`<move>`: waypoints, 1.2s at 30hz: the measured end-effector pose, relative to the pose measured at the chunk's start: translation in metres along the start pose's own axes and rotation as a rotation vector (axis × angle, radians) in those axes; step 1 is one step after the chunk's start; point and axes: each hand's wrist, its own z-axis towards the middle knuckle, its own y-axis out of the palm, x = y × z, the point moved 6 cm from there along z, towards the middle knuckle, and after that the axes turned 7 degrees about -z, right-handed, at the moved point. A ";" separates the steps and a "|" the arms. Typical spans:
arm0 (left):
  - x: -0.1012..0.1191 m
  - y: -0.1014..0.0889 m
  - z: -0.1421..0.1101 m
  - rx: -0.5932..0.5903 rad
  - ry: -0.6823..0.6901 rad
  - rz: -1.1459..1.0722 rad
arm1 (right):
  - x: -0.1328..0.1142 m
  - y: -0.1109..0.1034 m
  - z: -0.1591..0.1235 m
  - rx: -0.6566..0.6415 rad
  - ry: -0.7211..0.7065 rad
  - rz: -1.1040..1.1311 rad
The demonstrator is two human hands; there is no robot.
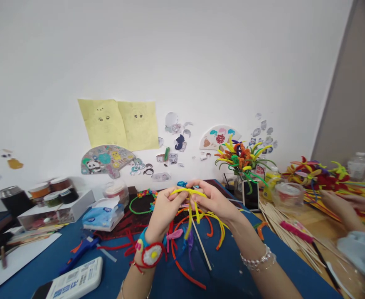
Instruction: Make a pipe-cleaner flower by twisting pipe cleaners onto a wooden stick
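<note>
Yellow pipe cleaners are pinched between the fingertips of both my hands, above the blue table mat. My left hand is closed on them from the left, my right hand from the right. Several yellow ends hang down below my fingers. A thin wooden stick slants under my hands; whether its top end is held is hidden. Orange pipe cleaners, a pink twisted piece and a purple one lie beneath and about them.
A blue glue gun, a white case and a tissue pack lie left. Behind my right hand stand a vase of pipe-cleaner flowers and a phone. At right are wooden sticks and another person's hands.
</note>
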 end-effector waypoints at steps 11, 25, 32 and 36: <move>-0.007 0.000 -0.002 0.027 -0.111 -0.036 | -0.015 -0.007 -0.007 0.142 -0.063 -0.474; -0.004 -0.001 -0.002 -0.107 -0.076 0.191 | -0.005 -0.012 -0.004 0.197 0.031 -0.258; 0.005 0.008 -0.006 -0.110 -0.017 0.055 | -0.003 -0.005 -0.005 0.095 0.061 -0.098; 0.000 0.013 -0.011 -0.162 -0.187 -0.179 | -0.002 -0.005 -0.005 0.094 0.071 -0.013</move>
